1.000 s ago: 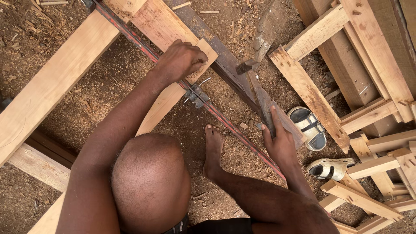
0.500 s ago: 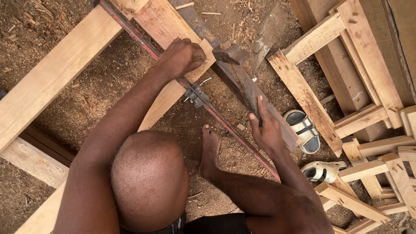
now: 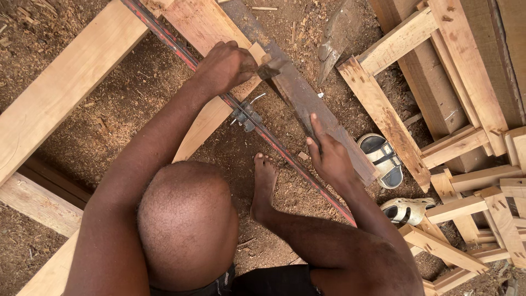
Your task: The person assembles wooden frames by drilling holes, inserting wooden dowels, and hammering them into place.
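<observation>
My left hand (image 3: 226, 67) is balled into a tight fist, fingers fully curled around what I take to be a handle. The handle itself is swallowed by my fist, and only a dark metal tool head (image 3: 272, 67) pokes out beside the knuckles. My right hand (image 3: 329, 161) grips nothing: the fingers lie stretched and flat, index pointing forward, pressing on the lower part of a dark plank (image 3: 298, 96).

The plank runs slantwise on the ground, and the tool head meets it at its upper end, well apart from my right fingers. I judge this to be the striking or chopping step, one hand working while the other pins the wood down. Another stroke calls for firm weight on the plank and for keeping those flat fingers away from the metal.

Just beside the plank lies a long red-and-black clamp bar (image 3: 285, 156), crossing a pale board (image 3: 203, 22). My bare foot (image 3: 264, 183) rests near it on the sawdust. Two sandals (image 3: 382, 159) and pale wooden frames (image 3: 383, 109) lie off to the right.

I cannot tell hammer from hatchet. My own head covers the ground nearest me, and the clamp's lower end passes behind my arm.
</observation>
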